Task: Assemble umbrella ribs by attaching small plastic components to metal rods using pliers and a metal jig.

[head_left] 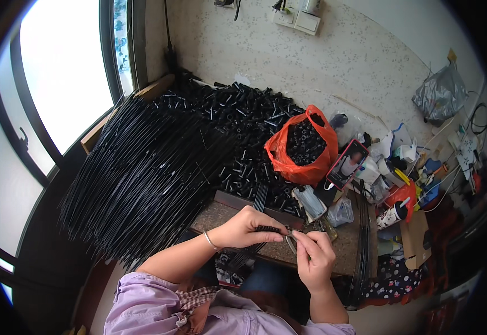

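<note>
My left hand [249,228], a bangle on its wrist, is closed on several thin black rods [260,196] that stick out beyond and below it. Between its thumb and forefinger shows a row of dark ends [269,228]. Close by its fingertips, my right hand [315,254] has thumb and forefinger pinched together. A small dark piece seems to sit where both hands meet, but it is too small to name. Both hands are above the front edge of a brown speckled tabletop [215,219].
A large heap of thin black rods [143,173] lies to the left. Behind are piled short black tubular parts [238,106] and a red plastic bag [277,153] of small black pieces. A phone [348,163], a tumbler [391,215] and clutter stand to the right.
</note>
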Tool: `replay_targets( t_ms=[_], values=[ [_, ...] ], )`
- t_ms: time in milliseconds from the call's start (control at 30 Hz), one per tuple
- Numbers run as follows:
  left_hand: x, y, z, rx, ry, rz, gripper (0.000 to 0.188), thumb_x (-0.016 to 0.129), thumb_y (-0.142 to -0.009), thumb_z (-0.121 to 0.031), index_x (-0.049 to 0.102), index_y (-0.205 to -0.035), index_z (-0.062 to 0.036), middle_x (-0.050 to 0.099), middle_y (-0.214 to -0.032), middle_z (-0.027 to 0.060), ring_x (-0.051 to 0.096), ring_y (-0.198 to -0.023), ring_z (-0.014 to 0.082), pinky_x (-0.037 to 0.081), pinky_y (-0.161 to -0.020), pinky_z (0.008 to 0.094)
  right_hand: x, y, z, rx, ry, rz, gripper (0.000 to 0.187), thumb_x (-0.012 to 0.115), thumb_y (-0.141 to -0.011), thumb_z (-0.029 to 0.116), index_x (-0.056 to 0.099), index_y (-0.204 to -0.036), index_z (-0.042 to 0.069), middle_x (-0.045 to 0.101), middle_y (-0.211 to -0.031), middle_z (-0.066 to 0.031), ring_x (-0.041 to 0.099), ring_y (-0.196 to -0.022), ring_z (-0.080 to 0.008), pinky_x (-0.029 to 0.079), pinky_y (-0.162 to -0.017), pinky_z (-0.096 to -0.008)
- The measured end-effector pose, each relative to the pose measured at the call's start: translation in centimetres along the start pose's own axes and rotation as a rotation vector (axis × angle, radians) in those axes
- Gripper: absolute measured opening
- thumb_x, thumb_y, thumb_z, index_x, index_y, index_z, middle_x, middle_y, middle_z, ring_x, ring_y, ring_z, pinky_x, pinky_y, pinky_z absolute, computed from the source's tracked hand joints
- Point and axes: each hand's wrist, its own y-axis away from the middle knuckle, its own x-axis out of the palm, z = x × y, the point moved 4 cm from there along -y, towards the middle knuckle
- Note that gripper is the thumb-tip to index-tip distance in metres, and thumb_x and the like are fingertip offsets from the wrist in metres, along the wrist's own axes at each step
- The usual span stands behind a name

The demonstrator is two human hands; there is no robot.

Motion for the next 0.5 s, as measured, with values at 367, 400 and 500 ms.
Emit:
replay_targets(
  t_ms=[367, 400, 500],
  values=[
    [0.7, 0.63, -1.03, 0.03, -0.015, 0.014, 0.017, 0.064, -0.079, -0.012, 0.065, -0.091, 0.0003, 0.066, -0.079, 0.0107, 0.065, -0.072, 0.018, 0.05, -0.066, 0.0262, -0.83, 0.81, 1.11, -0.026, -0.026, 0.017, 0.021, 0.059, -0.071, -0.007, 0.064, -0.09, 0.001, 0.054, -0.074, -0.0094, 0.052, -0.064, -0.0209, 0.043, -0.056, -0.0286],
    [0.75, 0.65, -1.02, 0.031, -0.021, 0.016, 0.017, 0.064, -0.079, -0.012, 0.065, -0.091, 0.0001, 0.066, -0.079, 0.0107, 0.065, -0.072, 0.0183, 0.05, -0.066, 0.0262, -0.84, 0.93, 0.97, -0.012, -0.041, 0.019, 0.024, 0.059, -0.07, -0.007, 0.064, -0.091, 0.002, 0.054, -0.075, -0.0086, 0.051, -0.064, -0.0218, 0.043, -0.056, -0.0297],
    [0.85, 0.47, -1.12, 0.037, -0.02, 0.028, 0.018, 0.065, -0.078, -0.014, 0.065, -0.09, -0.0001, 0.066, -0.08, 0.011, 0.065, -0.073, 0.0201, 0.05, -0.066, 0.0271, -0.7, 0.91, 0.81, -0.012, -0.054, 0.025, 0.028, 0.06, -0.067, -0.007, 0.064, -0.093, 0.003, 0.053, -0.075, -0.0075, 0.051, -0.064, -0.0227, 0.043, -0.056, -0.0309]
  ],
)
